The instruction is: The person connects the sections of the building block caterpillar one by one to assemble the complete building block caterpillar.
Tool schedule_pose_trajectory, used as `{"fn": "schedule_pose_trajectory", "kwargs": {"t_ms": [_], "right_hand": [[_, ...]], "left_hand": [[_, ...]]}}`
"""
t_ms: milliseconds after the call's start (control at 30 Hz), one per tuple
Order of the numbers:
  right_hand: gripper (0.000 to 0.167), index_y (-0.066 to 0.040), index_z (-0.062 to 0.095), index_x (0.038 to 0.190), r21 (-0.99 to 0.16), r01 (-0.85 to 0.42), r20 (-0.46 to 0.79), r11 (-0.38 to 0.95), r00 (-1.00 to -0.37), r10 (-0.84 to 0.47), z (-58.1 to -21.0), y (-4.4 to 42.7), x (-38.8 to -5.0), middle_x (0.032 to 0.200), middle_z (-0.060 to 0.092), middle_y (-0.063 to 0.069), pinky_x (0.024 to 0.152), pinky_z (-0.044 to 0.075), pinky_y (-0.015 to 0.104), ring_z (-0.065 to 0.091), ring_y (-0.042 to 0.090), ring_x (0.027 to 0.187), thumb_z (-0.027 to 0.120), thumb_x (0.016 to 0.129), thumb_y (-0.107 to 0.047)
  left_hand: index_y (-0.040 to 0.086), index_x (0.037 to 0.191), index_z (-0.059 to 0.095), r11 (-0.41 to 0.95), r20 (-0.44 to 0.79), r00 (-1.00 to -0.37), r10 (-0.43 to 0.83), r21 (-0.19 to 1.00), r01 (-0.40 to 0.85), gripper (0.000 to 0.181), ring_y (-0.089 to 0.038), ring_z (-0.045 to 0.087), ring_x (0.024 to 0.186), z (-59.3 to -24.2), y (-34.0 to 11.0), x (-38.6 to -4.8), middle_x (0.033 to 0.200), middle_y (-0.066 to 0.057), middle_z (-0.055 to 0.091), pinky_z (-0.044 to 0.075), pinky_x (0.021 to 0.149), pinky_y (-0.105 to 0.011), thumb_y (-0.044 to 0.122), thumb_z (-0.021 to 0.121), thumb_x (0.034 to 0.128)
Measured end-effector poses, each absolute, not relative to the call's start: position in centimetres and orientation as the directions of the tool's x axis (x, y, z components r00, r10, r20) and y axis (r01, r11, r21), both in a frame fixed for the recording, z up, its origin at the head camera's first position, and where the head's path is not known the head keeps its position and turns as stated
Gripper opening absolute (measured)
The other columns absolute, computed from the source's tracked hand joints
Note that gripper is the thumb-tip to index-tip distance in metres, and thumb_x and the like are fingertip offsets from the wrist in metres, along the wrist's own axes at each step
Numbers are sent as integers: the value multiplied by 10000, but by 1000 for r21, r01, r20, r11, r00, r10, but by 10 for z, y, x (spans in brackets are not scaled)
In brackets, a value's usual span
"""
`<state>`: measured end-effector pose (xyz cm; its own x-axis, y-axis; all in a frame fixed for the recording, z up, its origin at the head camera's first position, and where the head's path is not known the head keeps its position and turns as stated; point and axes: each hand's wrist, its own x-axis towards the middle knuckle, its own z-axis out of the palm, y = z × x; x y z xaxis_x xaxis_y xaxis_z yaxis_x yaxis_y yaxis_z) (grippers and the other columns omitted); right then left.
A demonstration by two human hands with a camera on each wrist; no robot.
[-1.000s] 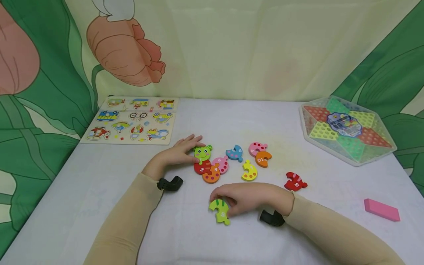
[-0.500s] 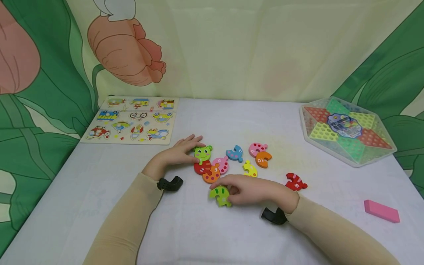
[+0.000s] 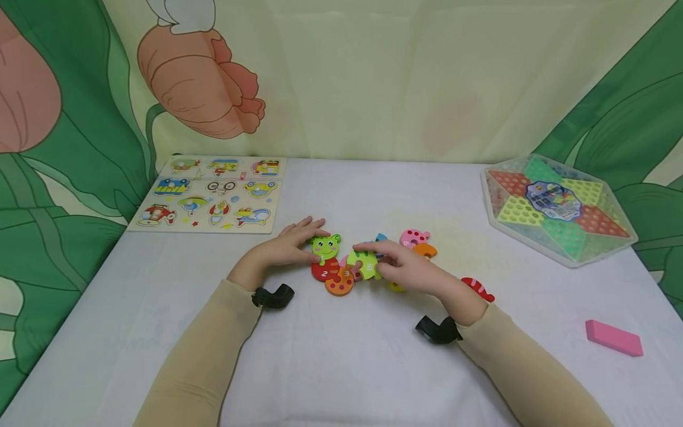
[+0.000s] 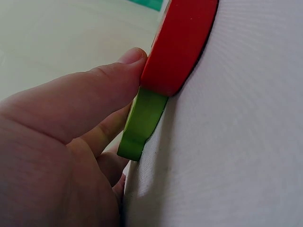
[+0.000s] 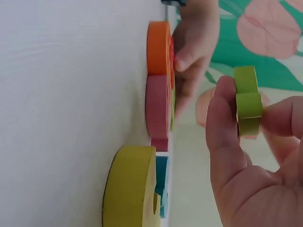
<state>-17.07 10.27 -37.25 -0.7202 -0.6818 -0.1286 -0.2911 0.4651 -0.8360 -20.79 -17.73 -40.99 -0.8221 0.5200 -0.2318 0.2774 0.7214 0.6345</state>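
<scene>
your right hand [image 3: 413, 270] has the light green piece [image 3: 365, 261], marked 5, pinched between thumb and fingers; the right wrist view shows it held up off the white cloth [image 3: 347, 367], and from the head view it hides much of the pink piece [image 5: 156, 106]. your left hand [image 3: 288, 246] isn't clenched: its fingers lie loosely extended beside the smiling green head [image 3: 325, 248], with the thumb resting where that head meets the red number-2 piece [image 3: 324, 274]. from there the chain on the cloth runs to the orange number-3 piece [image 3: 340, 285], which touches the pink one. partly behind your right hand you've got the blue piece [image 3: 381, 237] and the yellow piece [image 3: 396, 287], and just past it the pink dotted piece [image 3: 414, 238] touches a second orange piece [image 3: 425, 250]. the red striped piece [image 3: 478, 288] lies beside your right wrist, partly covered. farther right is a pink block [image 3: 614, 338], with the hexagonal box [image 3: 560, 207] at the far right and the vehicle puzzle board [image 3: 210, 204] at the far left.
</scene>
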Motion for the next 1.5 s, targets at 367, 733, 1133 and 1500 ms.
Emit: {"fn": "schedule_pose_trajectory", "kwargs": {"t_ms": [367, 733, 1133, 1500], "right_hand": [[425, -219, 488, 1285, -878, -81, -231, 472, -791, -566, -384, 109, -184, 1068, 526, 104, 462, 334, 206, 324, 134, 470, 456, 880, -97], [462, -236, 467, 1302, -881, -55, -261, 471, -774, -578, -388, 112, -189, 809, 625, 92, 526, 395, 219, 427, 152, 547, 535, 858, -129], [487, -159, 442, 1326, -883, -159, -169, 442, -769, -616, -393, 110, -191, 930, 578, 121, 602, 460, 222, 496, 202, 739, 557, 861, -73], [498, -155, 453, 1326, -810, -243, -163, 534, -781, -603, -390, 107, -193, 1064, 540, 68, 752, 480, 290, 506, 206, 914, 568, 850, -64]], "left_hand": [[220, 1347, 424, 723, -244, -822, 515, 639, 262, 572, -203, -25, 1422, -409, -177, -207, 1533, 32, 141, -24, 1143, -461, 328, 610, 818], [219, 1349, 421, 728, -245, -823, 512, 632, 265, 578, -210, -30, 1421, -411, -177, -209, 1536, 27, 131, -26, 1142, -466, 328, 614, 815], [236, 1347, 424, 732, -258, -828, 498, 637, 241, 572, -183, -32, 1421, -411, -177, -208, 1533, 54, 137, -23, 1144, -458, 338, 611, 817], [224, 1350, 422, 727, -257, -825, 504, 642, 244, 576, -182, -29, 1421, -409, -177, -207, 1532, 53, 139, -25, 1146, -447, 340, 606, 816]]}}
